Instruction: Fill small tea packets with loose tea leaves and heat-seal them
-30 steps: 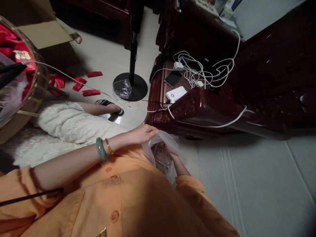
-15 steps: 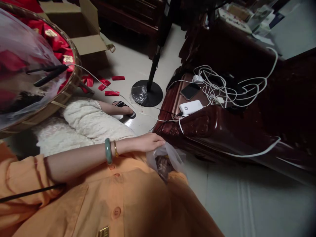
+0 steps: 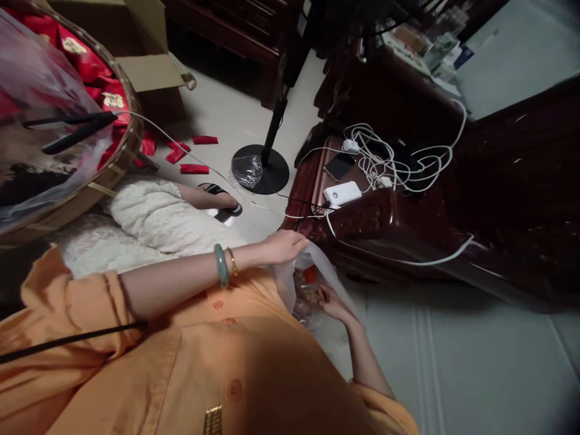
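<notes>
Left hand (image 3: pixel 284 248) grips plastic bag (image 3: pixel 286 281); right hand (image 3: pixel 333 304) by possible food (image 3: pixel 306 296)

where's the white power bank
In the head view, the white power bank sits right of centre on the glossy dark wooden furniture, just below the black phone and beside the tangle of white cables.

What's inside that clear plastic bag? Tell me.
The clear plastic bag holds brownish lumpy pieces and a small red bit. The right hand reaches them; the left hand holds the bag's edge. What lies beneath them is hidden.
</notes>
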{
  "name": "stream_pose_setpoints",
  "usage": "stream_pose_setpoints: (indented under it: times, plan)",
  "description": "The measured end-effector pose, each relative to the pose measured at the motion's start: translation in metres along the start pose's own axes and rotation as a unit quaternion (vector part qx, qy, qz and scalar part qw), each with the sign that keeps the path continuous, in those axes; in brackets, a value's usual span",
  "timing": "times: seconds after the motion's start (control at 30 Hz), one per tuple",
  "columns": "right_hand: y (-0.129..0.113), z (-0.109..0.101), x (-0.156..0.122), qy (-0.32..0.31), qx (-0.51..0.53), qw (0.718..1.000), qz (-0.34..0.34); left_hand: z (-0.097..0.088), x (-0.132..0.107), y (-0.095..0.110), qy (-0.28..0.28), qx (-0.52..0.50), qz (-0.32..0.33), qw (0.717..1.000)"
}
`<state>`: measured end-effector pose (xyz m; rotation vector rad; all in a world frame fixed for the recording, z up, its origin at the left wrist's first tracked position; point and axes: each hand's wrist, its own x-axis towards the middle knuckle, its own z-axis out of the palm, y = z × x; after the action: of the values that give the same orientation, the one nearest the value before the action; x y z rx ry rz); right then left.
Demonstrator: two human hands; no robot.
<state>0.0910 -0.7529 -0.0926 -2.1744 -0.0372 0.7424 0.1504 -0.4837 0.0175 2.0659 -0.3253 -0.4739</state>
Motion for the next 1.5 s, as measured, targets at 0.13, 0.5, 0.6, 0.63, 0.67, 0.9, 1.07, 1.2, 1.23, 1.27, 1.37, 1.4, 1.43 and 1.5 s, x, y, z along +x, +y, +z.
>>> stream_pose_setpoints:
  times: [0.13,0.5,0.6,0.63,0.67,0.9,1.07,1.2,1.23,1.27,1.37,1.4,1.43,1.5]
  plan:
    - [-0.034,-0.016,-0.028,-0.080,-0.141,0.987,-0.017,-0.008,-0.004,0.000,0.020,0.002,0.012,1.000]
    - [-0.196,-0.069,-0.054,0.180,0.109,0.960,-0.185,-0.089,-0.083,-0.042,-0.067,-0.364,0.002,0.929]
    - [-0.250,-0.027,-0.005,0.057,0.155,0.970,-0.178,-0.121,-0.124,-0.058,-0.061,-0.446,0.017,0.893]
    - [-0.268,-0.013,0.009,0.032,0.162,0.969,-0.186,-0.128,-0.135,-0.065,-0.031,-0.446,0.004,0.894]
    - [-0.284,0.001,0.023,0.010,0.170,0.966,-0.195,-0.132,-0.145,-0.073,0.010,-0.445,-0.010,0.895]
    - [-0.369,0.082,0.087,-0.091,0.258,0.937,-0.217,-0.145,-0.198,-0.122,0.166,-0.509,0.007,0.845]
    - [-0.402,0.143,0.109,-0.175,0.259,0.931,-0.188,-0.156,-0.251,-0.145,0.371,-0.523,-0.060,0.765]
    - [-0.417,0.190,0.121,-0.199,0.209,0.933,-0.214,-0.151,-0.286,-0.157,0.473,-0.562,-0.093,0.672]
    - [-0.420,0.201,0.123,-0.212,0.206,0.930,-0.218,-0.148,-0.293,-0.159,0.493,-0.570,-0.097,0.650]
    - [-0.423,0.212,0.125,-0.227,0.206,0.926,-0.219,-0.143,-0.300,-0.160,0.507,-0.581,-0.099,0.629]
    - [-0.428,0.241,0.127,-0.283,0.194,0.916,-0.208,-0.124,-0.316,-0.161,0.529,-0.619,-0.104,0.572]
    - [-0.425,0.248,0.126,-0.301,0.179,0.914,-0.203,-0.115,-0.320,-0.161,0.537,-0.629,-0.109,0.552]
    - [-0.421,0.254,0.126,-0.317,0.158,0.913,-0.203,-0.105,-0.324,-0.161,0.549,-0.636,-0.115,0.530]
    - [-0.404,0.262,0.124,-0.326,0.106,0.911,-0.228,-0.084,-0.326,-0.159,0.563,-0.655,-0.129,0.487]
